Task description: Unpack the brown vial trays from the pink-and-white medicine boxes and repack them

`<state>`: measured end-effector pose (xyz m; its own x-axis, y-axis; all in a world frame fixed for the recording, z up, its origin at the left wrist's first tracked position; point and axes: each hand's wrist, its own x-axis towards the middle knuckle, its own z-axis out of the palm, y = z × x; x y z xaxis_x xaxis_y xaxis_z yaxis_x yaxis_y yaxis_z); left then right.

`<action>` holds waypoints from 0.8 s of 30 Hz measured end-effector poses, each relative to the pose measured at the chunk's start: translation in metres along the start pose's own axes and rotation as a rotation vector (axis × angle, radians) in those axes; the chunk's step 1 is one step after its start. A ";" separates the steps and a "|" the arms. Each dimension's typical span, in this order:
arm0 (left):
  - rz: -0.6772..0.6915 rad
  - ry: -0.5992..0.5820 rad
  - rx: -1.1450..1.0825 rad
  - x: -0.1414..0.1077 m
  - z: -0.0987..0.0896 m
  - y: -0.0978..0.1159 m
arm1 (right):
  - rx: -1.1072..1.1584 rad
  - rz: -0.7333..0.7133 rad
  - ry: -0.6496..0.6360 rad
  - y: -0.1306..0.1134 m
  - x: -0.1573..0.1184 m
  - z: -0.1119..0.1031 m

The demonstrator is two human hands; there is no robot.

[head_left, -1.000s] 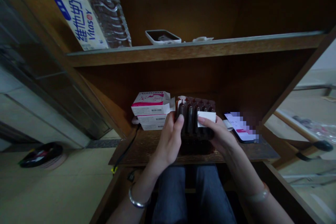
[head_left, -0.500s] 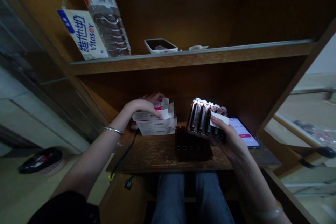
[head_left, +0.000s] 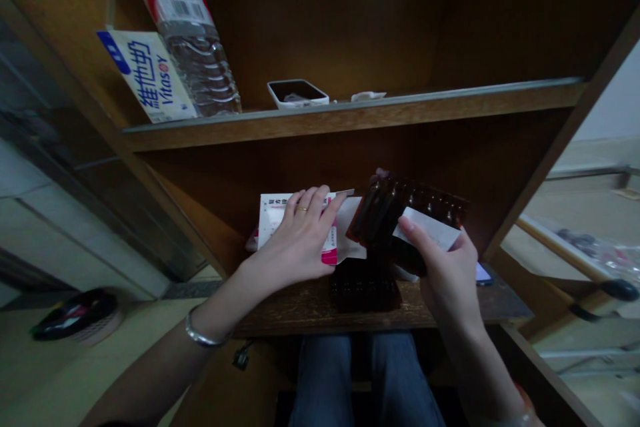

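My open left hand (head_left: 295, 238) presses flat, steadying a pink-and-white carton (head_left: 270, 213); my right hand (head_left: 447, 283) grips what looks like a dark ampoule tray (head_left: 407, 203), pinning a white slip (head_left: 427, 227).

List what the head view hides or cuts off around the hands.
Head view:
Medicine box: label mostly covered by the left hand.
Phone on lower shelf: almost hidden behind the right hand and ampoule tray.
Water bottle: top cut off by the upper edge.
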<state>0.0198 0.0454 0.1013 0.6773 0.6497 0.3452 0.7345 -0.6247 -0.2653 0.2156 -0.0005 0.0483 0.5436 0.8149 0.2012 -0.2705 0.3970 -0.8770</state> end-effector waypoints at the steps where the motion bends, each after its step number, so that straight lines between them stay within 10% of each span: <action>1: 0.007 0.052 0.021 -0.001 -0.002 0.007 | -0.052 -0.084 0.030 -0.002 -0.004 0.003; 7: 0.006 0.291 0.122 -0.002 -0.007 0.028 | -0.244 -0.371 0.101 -0.007 -0.014 0.005; 24: 0.166 0.237 0.177 -0.007 -0.006 0.043 | -0.246 -0.068 -0.138 -0.007 -0.006 -0.013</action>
<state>0.0463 0.0119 0.0932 0.7747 0.4138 0.4781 0.6251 -0.6149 -0.4807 0.2247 -0.0138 0.0478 0.4360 0.8463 0.3059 -0.0267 0.3520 -0.9356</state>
